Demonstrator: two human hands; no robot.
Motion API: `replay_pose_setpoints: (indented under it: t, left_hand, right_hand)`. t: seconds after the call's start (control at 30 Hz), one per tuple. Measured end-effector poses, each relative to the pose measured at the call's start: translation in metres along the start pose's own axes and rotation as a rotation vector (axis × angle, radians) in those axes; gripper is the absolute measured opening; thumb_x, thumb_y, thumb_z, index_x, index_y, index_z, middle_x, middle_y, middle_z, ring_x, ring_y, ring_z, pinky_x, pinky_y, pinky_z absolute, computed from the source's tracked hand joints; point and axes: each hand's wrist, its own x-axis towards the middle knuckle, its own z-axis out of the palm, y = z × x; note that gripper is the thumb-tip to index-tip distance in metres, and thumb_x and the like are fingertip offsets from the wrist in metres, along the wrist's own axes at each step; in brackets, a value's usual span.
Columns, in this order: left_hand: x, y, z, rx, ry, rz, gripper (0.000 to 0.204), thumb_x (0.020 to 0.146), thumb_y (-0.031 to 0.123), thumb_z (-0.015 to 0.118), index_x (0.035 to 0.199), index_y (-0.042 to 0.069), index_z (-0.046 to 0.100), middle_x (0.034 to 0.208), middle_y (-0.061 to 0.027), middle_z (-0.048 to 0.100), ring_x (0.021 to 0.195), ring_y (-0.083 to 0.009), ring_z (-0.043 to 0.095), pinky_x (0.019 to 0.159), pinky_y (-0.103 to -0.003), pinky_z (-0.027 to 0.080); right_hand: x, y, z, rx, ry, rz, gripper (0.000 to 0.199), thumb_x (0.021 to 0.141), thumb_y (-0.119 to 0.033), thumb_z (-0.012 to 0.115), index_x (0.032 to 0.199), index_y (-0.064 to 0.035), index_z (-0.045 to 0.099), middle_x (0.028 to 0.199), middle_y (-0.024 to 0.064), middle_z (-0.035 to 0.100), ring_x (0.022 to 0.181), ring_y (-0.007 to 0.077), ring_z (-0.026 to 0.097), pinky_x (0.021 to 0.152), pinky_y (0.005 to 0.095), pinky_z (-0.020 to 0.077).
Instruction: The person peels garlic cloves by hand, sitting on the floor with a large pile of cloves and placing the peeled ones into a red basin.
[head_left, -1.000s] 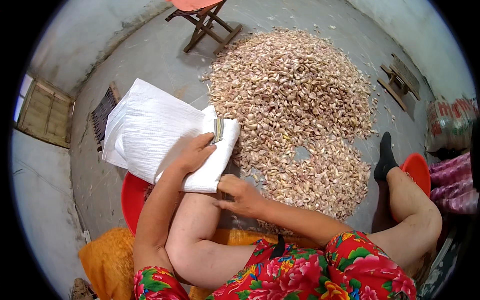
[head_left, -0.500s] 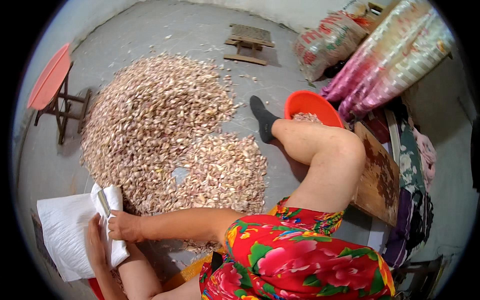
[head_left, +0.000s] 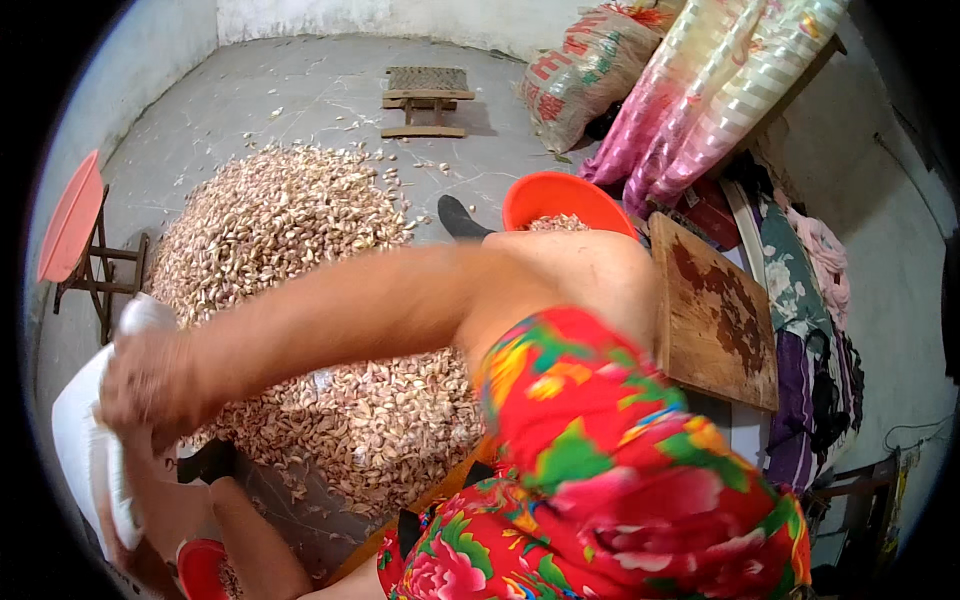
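Note:
At the left, my right hand (head_left: 155, 385) is closed on the upper part of a white sheet-like bundle, which looks like a folded sack (head_left: 82, 425). My right arm reaches across a large heap of garlic cloves (head_left: 285, 205) to get there. Just below it is my left hand (head_left: 165, 495), against the bundle's inner side; motion blur and the right hand hide its fingers. The bundle stands tilted over my bent left leg. A small red bowl (head_left: 200, 570) with some cloves sits beneath, near that leg.
A red basin (head_left: 530, 195) holding cloves stands beyond my right knee. A low stool (head_left: 425, 100) is at the back, a full sack (head_left: 585, 75) at the back right. A pink basin (head_left: 72, 220) rests on a folding stand at left. A wooden board (head_left: 720, 310) leans at right.
The white bundle has been lifted and tipped upright toward the left. My right hand has moved up and left with it. The view has shifted, and the small red bowl shows more.

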Motion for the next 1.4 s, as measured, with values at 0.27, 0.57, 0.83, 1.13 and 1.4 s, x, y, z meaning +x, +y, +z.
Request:
replay_pose_setpoints:
  t: [0.27, 0.57, 0.83, 1.13, 1.4]
  left_hand:
    - [0.03, 0.069, 0.071, 0.068, -0.2, 0.039, 0.062, 0.08, -0.009, 0.073, 0.139, 0.0, 0.054, 0.133, -0.0201, 0.06, 0.122, -0.0341, 0.061, 0.102, -0.042, 0.052]
    - [0.039, 0.088, 0.123, 0.042, -0.278, 0.04, 0.059, 0.08, -0.008, 0.073, 0.136, 0.0, 0.056, 0.13, -0.0202, 0.061, 0.12, -0.0344, 0.062, 0.101, -0.042, 0.052]
    - [0.039, 0.102, 0.129, 0.078, -0.245, 0.03, 0.057, 0.079, -0.007, 0.074, 0.134, 0.0, 0.058, 0.128, -0.0203, 0.063, 0.118, -0.0347, 0.063, 0.101, -0.043, 0.052]
    - [0.031, 0.107, 0.117, 0.115, -0.191, 0.047, 0.054, 0.079, -0.005, 0.074, 0.131, 0.0, 0.06, 0.125, -0.0204, 0.064, 0.116, -0.035, 0.064, 0.1, -0.043, 0.053]
    - [0.043, 0.109, 0.096, 0.189, -0.158, 0.013, 0.052, 0.079, -0.005, 0.075, 0.129, 0.0, 0.062, 0.123, -0.0205, 0.066, 0.115, -0.0353, 0.065, 0.099, -0.043, 0.053]
  right_hand:
    - [-0.275, 0.066, -0.232, -0.52, -0.522, 1.038, 0.045, 0.088, -0.031, 0.072, 0.125, -0.0082, 0.066, 0.113, 0.0196, 0.071, 0.107, 0.036, 0.068, 0.088, 0.0508, 0.0557]
    - [-0.522, -0.068, -0.152, -0.455, -0.603, 1.865, 0.048, 0.085, -0.024, 0.076, 0.128, -0.0076, 0.06, 0.124, 0.0174, 0.069, 0.116, 0.036, 0.067, 0.095, 0.0517, 0.0542]
    - [-0.572, -0.072, -0.108, -0.616, -0.246, 1.883, 0.02, 0.094, -0.016, 0.056, 0.107, -0.0112, 0.071, 0.098, 0.0194, 0.074, 0.098, 0.0369, 0.073, 0.084, 0.0498, 0.0573]
    - [-0.574, -0.025, -0.092, -0.619, -0.23, 1.655, 0.015, 0.084, -0.015, 0.061, 0.092, -0.0089, 0.073, 0.094, 0.0205, 0.074, 0.093, 0.0365, 0.073, 0.083, 0.0486, 0.0569]
    - [-0.519, 0.089, -0.056, -0.49, -0.287, 1.342, 0.016, 0.084, -0.022, 0.066, 0.093, -0.01, 0.074, 0.091, 0.021, 0.074, 0.09, 0.04, 0.072, 0.08, 0.0522, 0.0561]
